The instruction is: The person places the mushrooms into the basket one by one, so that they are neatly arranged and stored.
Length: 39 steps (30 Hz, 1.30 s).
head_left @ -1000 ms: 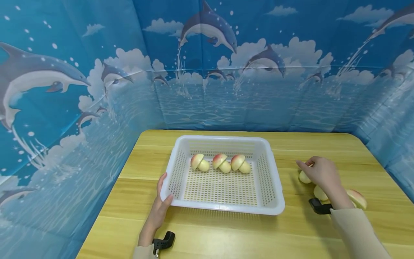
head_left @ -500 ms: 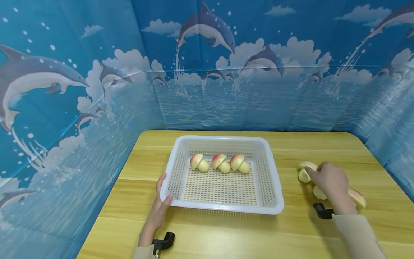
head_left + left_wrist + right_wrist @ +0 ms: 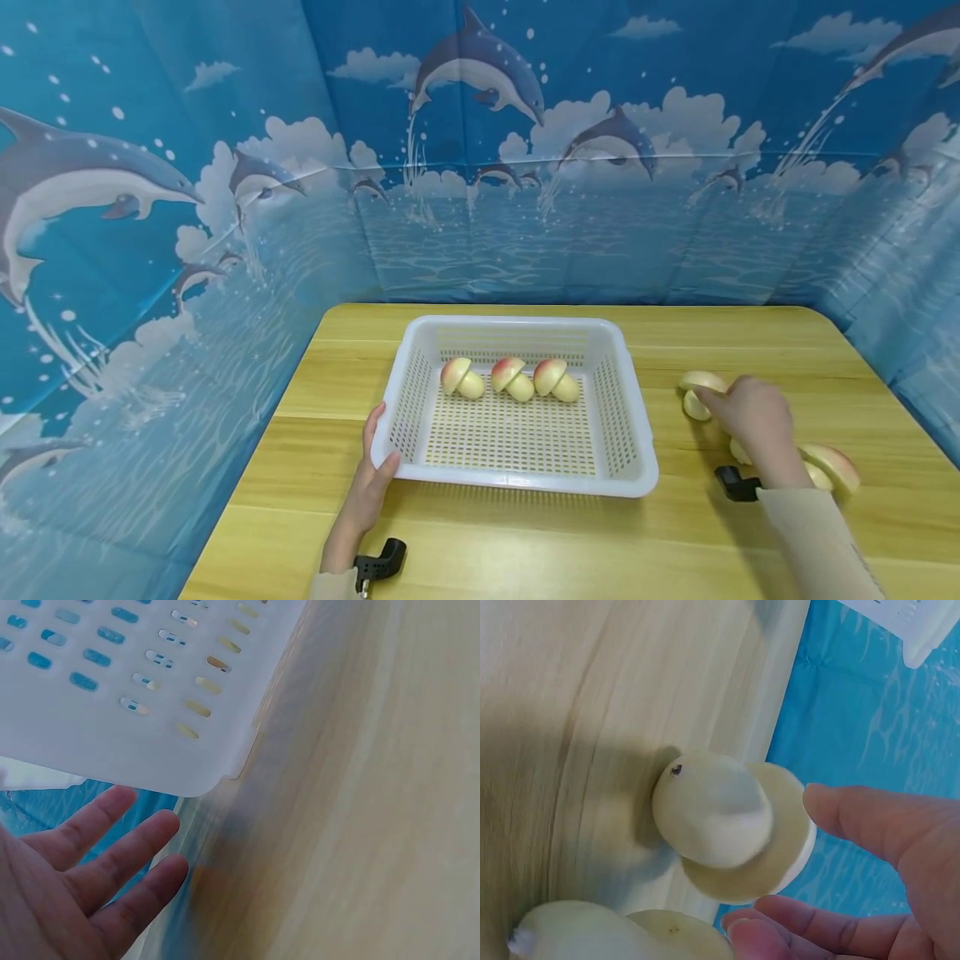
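My left hand (image 3: 365,487) holds the near left corner of a white perforated plastic basket (image 3: 517,482), thumb over the rim. Three pale yellow toy mushrooms with reddish caps lie in a row inside: a left mushroom (image 3: 462,379), a middle mushroom (image 3: 513,380) and a right mushroom (image 3: 557,381). To the right of the basket, my right hand (image 3: 759,421) pinches another toy mushroom (image 3: 712,810) by its cap, between thumb and fingers. In the left wrist view, three fingers (image 3: 124,862) stretch out below the basket wall; the thumb is not clearly visible there.
More toy mushrooms lie by my right wrist: one mushroom (image 3: 738,452) is partly covered by the forearm, another mushroom (image 3: 831,467) is just right of it. The wooden table (image 3: 300,467) bears everything. A blue dolphin-print curtain (image 3: 480,242) hangs behind and at both sides.
My right hand has shifted from the mushroom's top to its right side, then slightly left along with the mushroom. The left hand and the basket stay put.
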Each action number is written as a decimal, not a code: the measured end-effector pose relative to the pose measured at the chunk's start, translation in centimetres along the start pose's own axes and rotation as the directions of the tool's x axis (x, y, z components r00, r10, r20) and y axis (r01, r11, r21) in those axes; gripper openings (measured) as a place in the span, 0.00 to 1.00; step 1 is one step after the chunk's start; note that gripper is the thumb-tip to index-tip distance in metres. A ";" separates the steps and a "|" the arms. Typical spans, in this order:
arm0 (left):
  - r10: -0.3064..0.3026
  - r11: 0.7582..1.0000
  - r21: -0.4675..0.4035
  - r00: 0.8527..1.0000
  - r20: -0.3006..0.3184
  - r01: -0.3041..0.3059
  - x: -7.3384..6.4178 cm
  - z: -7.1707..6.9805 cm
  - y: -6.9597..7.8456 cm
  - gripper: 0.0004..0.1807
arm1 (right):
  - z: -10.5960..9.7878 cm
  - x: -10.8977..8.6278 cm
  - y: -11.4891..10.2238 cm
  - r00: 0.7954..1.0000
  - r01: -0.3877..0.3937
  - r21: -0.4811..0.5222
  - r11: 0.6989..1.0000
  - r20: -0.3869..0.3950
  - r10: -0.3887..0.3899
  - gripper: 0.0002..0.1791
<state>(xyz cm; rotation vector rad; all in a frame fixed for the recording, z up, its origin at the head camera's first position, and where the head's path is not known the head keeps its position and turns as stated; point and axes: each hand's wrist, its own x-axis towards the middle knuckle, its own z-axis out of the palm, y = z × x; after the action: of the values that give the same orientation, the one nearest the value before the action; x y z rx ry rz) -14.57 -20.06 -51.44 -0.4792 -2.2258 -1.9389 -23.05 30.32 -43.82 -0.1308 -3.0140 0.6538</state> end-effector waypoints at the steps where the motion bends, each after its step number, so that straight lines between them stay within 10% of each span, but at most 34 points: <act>1: 0.000 1.000 0.000 1.000 0.003 0.000 0.0 0.0 0.0 0.38 | 0.1 0.0 -0.1 1.000 0.000 0.001 1.000 0.007 0.000 0.30; 39: 0.001 1.000 0.000 1.000 0.005 -0.001 0.1 -0.1 -0.6 0.38 | 3.4 2.0 -1.0 0.989 0.037 0.080 0.996 0.139 -0.048 0.32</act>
<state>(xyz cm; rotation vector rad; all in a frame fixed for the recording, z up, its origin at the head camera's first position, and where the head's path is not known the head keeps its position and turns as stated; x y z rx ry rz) -14.85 -20.26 -52.01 -0.4859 -2.2279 -1.9395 -25.34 28.16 -46.45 -0.0177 -3.1091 0.8079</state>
